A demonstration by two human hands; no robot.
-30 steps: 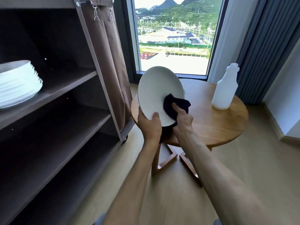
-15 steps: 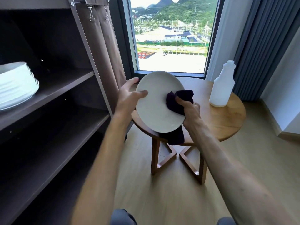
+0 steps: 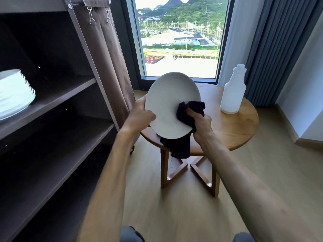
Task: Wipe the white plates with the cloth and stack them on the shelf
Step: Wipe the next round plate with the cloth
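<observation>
White plate (image 3: 167,102), unmarked, between both hands

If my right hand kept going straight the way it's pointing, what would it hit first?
The right hand already presses the dark cloth against the white plate, so it would likely meet those first.

The shelf (image 3: 52,95) stands left of the table (image 3: 227,133). A plate stack (image 3: 14,95) sits on it. The bottle (image 3: 232,89) stands on the table's right side.

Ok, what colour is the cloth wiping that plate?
Very dark, purple-black; the crumpled cloth shows clearly against the white plate, head view.
</observation>
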